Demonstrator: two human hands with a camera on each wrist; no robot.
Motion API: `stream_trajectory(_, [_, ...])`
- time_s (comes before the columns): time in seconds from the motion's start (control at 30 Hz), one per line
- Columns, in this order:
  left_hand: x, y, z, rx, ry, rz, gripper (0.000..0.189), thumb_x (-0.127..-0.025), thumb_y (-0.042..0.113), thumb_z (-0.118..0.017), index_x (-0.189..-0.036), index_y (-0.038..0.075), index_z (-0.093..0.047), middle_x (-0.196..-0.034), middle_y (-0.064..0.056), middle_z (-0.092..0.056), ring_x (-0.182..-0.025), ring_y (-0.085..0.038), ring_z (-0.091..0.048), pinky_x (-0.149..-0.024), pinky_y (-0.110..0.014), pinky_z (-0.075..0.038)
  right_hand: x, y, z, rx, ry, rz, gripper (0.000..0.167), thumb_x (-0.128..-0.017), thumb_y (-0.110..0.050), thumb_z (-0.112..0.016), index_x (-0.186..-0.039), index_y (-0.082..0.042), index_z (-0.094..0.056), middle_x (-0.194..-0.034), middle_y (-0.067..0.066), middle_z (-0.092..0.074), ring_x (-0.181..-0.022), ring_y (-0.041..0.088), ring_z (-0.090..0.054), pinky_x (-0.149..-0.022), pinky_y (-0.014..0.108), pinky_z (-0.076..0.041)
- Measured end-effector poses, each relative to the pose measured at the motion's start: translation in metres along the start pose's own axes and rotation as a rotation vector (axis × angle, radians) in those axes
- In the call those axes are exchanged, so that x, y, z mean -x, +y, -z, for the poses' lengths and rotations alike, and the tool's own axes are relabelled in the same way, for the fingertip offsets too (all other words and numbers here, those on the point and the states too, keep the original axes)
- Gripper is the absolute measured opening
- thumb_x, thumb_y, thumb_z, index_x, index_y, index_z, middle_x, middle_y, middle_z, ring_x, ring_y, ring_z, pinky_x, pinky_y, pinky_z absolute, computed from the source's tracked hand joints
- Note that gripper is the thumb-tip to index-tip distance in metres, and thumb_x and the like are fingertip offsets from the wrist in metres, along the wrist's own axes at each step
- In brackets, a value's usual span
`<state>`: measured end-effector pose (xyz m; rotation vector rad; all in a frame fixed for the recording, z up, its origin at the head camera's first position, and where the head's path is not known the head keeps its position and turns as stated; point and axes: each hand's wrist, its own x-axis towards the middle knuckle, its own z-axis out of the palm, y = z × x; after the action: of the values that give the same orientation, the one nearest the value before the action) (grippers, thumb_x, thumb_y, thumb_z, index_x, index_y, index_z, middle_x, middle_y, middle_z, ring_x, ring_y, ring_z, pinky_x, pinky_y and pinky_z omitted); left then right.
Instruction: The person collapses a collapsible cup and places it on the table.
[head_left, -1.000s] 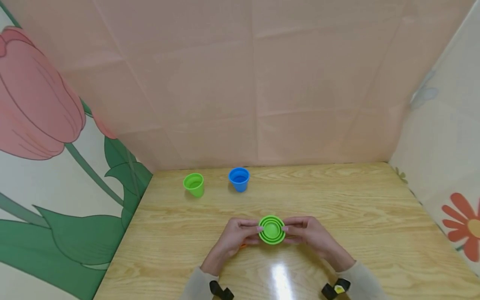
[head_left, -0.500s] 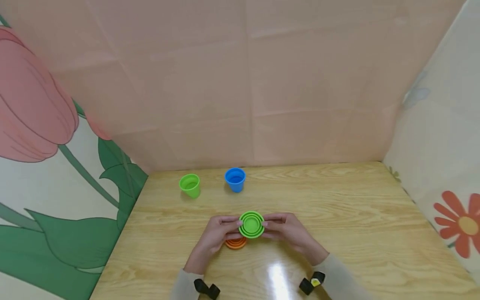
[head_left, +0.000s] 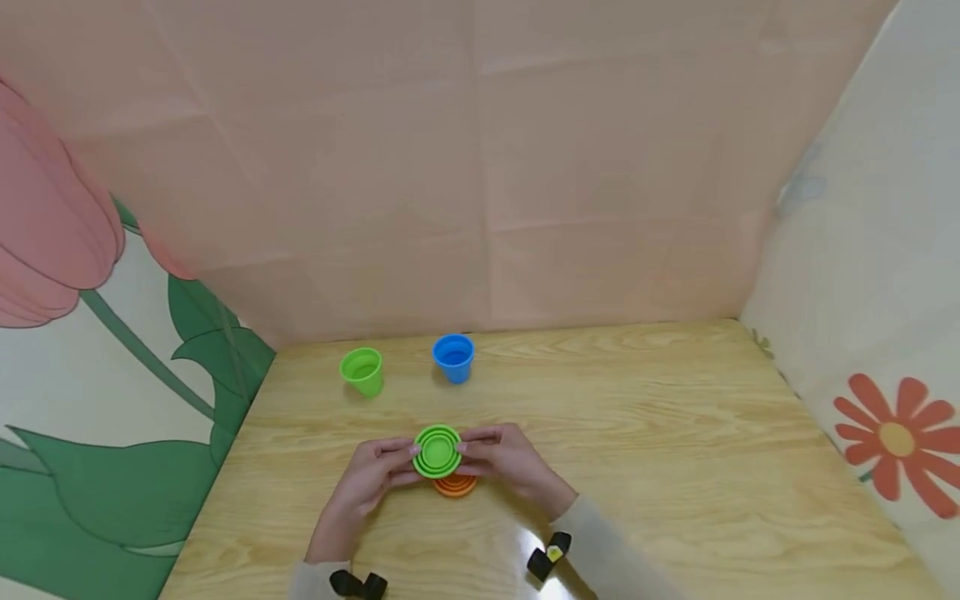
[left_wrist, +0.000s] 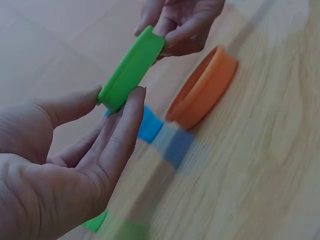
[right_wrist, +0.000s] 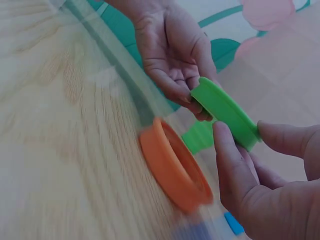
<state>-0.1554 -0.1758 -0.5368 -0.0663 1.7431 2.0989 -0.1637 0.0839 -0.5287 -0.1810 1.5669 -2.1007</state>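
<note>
Both hands hold a flattened green collapsible cup (head_left: 437, 451) between them, its concentric rings facing up in the head view. My left hand (head_left: 369, 472) pinches its left rim between thumb and fingers, and my right hand (head_left: 507, 463) pinches the right rim. From the left wrist view the green cup (left_wrist: 132, 70) appears edge-on, a short ring above the table. Under and just in front of it lies a flattened orange collapsible cup (head_left: 455, 486), resting on the table; the right wrist view shows this orange cup (right_wrist: 175, 167) as a low ring apart from the green one.
Toward the back of the wooden table (head_left: 637, 417) stand an extended green cup (head_left: 363, 372) and an extended blue cup (head_left: 453, 359). A pink cloth backdrop (head_left: 480, 167) rises behind them. Flower-printed panels border the left and right sides.
Both hands have carried the flattened green cup leftward, over the orange cup, which was mostly hidden behind the left hand before. The head view has swung slightly right.
</note>
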Motion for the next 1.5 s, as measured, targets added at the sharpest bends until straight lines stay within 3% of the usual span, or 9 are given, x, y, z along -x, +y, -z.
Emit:
stream_trajectory(0.27, [0.02, -0.002, 0.038, -0.02, 0.007, -0.011, 0.037, -0.103, 0.006, -0.065, -0.133, -0.015, -0.061, -0.108, -0.004, -0.08, -0.098, -0.016, -0.079, -0.09, -0.035, -0.066, -0.019, 0.009, -0.036, 0.011, 0.006, -0.032, 0.032, -0.1, 0.0, -0.067, -0.127, 0.017, -0.064, -0.115, 0.024, -0.076, -0.093, 0.024, -0.079, -0.092, 0.042, -0.066])
stream_trajectory(0.53, [0.038, 0.0, 0.071, -0.053, 0.025, 0.041, 0.033, -0.104, 0.011, -0.066, -0.131, -0.008, -0.065, -0.111, -0.004, -0.08, -0.102, -0.017, -0.078, -0.092, -0.036, -0.066, -0.026, 0.016, -0.069, -0.007, 0.0, -0.061, 0.028, -0.097, 0.005, -0.067, -0.122, 0.017, -0.065, -0.11, 0.024, -0.076, -0.09, 0.021, -0.078, -0.093, 0.042, -0.066])
stream_trajectory(0.67, [0.044, -0.001, 0.084, -0.08, 0.03, 0.038, 0.031, -0.105, 0.011, -0.064, -0.131, -0.004, -0.068, -0.111, -0.001, -0.08, -0.102, -0.015, -0.078, -0.092, -0.035, -0.066, -0.027, 0.016, -0.084, 0.005, 0.017, -0.067, 0.027, -0.096, 0.006, -0.068, -0.121, 0.016, -0.066, -0.109, 0.026, -0.076, -0.09, 0.024, -0.079, -0.091, 0.043, -0.067])
stream_trajectory(0.8, [0.049, 0.0, 0.094, -0.088, 0.067, 0.044, 0.028, -0.105, 0.011, -0.064, -0.13, 0.001, -0.069, -0.11, 0.002, -0.08, -0.102, -0.013, -0.078, -0.092, -0.033, -0.066, -0.031, 0.014, -0.098, 0.048, 0.03, -0.084, 0.025, -0.096, 0.005, -0.07, -0.12, 0.013, -0.067, -0.106, 0.024, -0.077, -0.091, 0.025, -0.079, -0.091, 0.045, -0.066])
stream_trajectory(1.03, [0.055, 0.003, 0.11, -0.101, 0.193, 0.077, 0.03, -0.104, 0.013, -0.067, -0.13, -0.001, -0.07, -0.107, 0.002, -0.08, -0.098, -0.013, -0.078, -0.089, -0.034, -0.067, -0.044, 0.017, -0.118, 0.115, 0.03, -0.1, 0.023, -0.097, 0.004, -0.07, -0.118, 0.01, -0.068, -0.104, 0.02, -0.077, -0.095, 0.03, -0.079, -0.089, 0.044, -0.067])
stream_trajectory(1.2, [0.054, 0.004, 0.119, -0.133, 0.195, 0.091, 0.037, -0.104, 0.014, -0.067, -0.135, -0.007, -0.065, -0.112, -0.001, -0.08, -0.1, -0.012, -0.078, -0.09, -0.035, -0.066, -0.054, 0.021, -0.127, 0.163, 0.061, -0.12, 0.02, -0.096, 0.003, -0.071, -0.115, 0.008, -0.069, -0.098, 0.016, -0.076, -0.09, 0.028, -0.08, -0.084, 0.04, -0.068])
stream_trajectory(1.37, [0.053, 0.003, 0.124, -0.164, 0.216, 0.11, 0.055, -0.104, 0.015, -0.066, -0.145, -0.017, -0.049, -0.12, -0.008, -0.076, -0.103, -0.013, -0.076, -0.092, -0.036, -0.066, -0.064, 0.03, -0.131, 0.22, 0.077, -0.124, 0.017, -0.094, 0.003, -0.072, -0.111, 0.007, -0.07, -0.093, 0.013, -0.074, -0.085, 0.025, -0.079, -0.08, 0.036, -0.069])
stream_trajectory(1.5, [0.053, 0.003, 0.123, -0.18, 0.242, 0.127, 0.057, -0.104, 0.016, -0.067, -0.145, -0.018, -0.048, -0.124, -0.014, -0.075, -0.103, -0.015, -0.076, -0.093, -0.037, -0.066, -0.068, 0.036, -0.132, 0.262, 0.104, -0.107, 0.014, -0.093, 0.006, -0.072, -0.106, 0.007, -0.07, -0.09, 0.012, -0.073, -0.082, 0.026, -0.079, -0.075, 0.034, -0.069])
